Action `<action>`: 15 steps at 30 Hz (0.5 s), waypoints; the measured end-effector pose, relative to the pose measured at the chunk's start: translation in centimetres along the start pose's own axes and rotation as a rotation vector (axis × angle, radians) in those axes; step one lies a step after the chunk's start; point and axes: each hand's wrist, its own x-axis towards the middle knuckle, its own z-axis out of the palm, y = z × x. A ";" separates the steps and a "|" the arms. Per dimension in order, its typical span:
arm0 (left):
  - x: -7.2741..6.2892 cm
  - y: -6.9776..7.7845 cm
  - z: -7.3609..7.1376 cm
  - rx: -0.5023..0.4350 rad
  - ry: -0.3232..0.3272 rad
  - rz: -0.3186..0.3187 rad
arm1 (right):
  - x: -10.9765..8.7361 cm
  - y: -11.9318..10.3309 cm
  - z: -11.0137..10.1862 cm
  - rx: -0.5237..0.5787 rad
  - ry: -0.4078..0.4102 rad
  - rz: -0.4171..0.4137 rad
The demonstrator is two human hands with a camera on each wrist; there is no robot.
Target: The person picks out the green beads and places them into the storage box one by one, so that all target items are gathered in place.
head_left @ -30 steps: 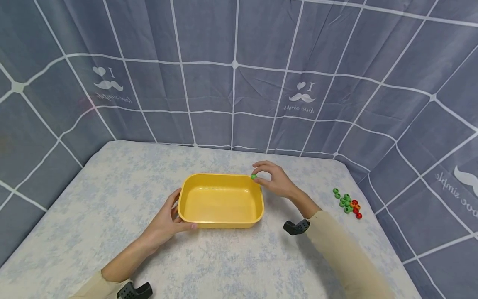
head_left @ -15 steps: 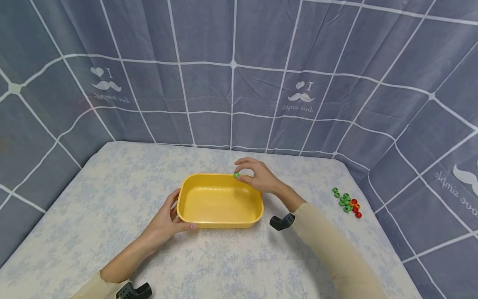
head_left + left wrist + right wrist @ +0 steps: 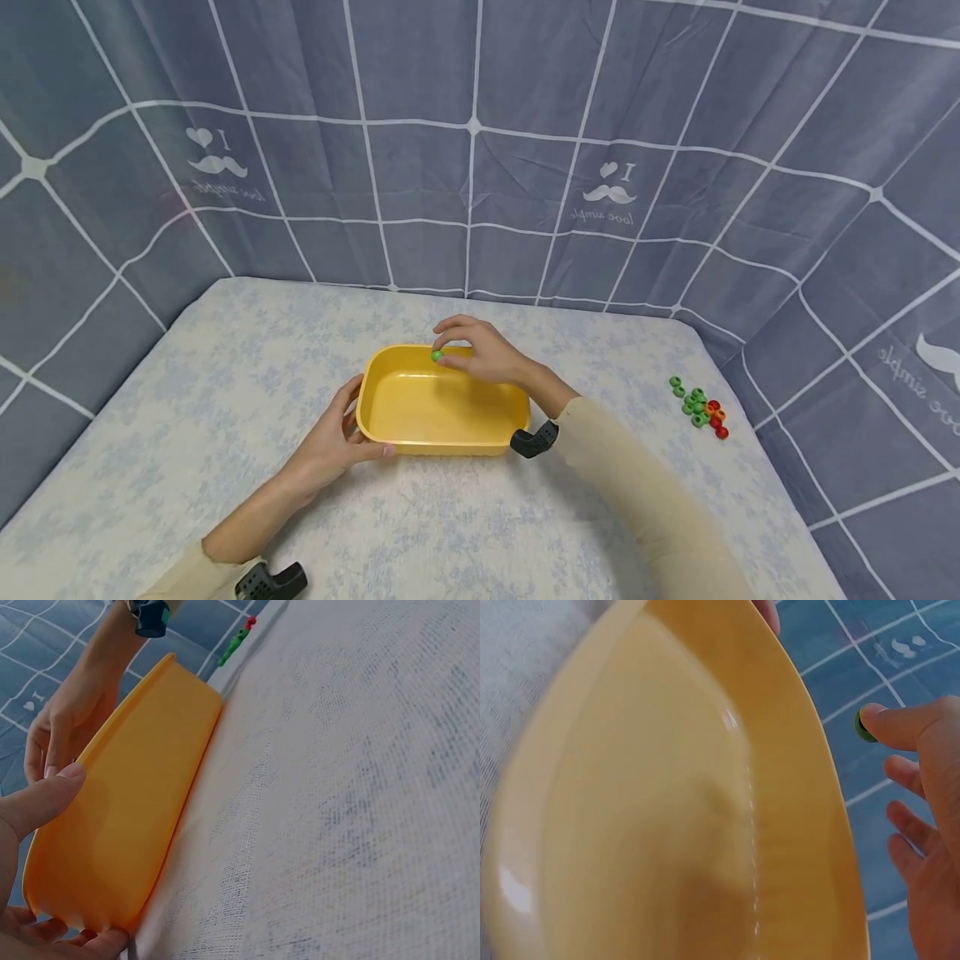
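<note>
A yellow plastic tray point(image 3: 442, 446) stands on the table, and its inside shows bare in the head view. My left hand point(image 3: 326, 446) grips its left end, thumb at the near rim and fingers around the side, as the left wrist view also shows. Above the tray's far half is my right hand point(image 3: 483, 354), pinching a small green bead point(image 3: 437, 356) between thumb and fingertip. In the right wrist view the green bead point(image 3: 865, 726) sits at the thumb tip, apart from the tray wall point(image 3: 802, 750).
Several green beads point(image 3: 699, 419) and a few red and orange ones point(image 3: 722, 432) lie in a loose group at the table's right side. A patterned cloth covers the table point(image 3: 450, 533). A grey gridded curtain point(image 3: 420, 175) hangs behind and at both sides.
My right hand has moved left with the green bead, from the tray's far right corner to over its far middle. My left hand keeps its grip on the tray.
</note>
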 end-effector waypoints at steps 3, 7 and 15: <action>0.1 0.1 0.0 -0.003 -0.010 0.005 | 0.7 -0.4 0.4 -0.011 -0.008 -0.012; 0.0 0.1 -0.1 -0.011 -0.004 -0.009 | 1.6 -0.9 0.8 -0.004 -0.029 -0.032; 0.0 -0.2 -0.1 -0.015 -0.008 -0.005 | 1.5 -0.6 0.4 -0.049 -0.033 -0.008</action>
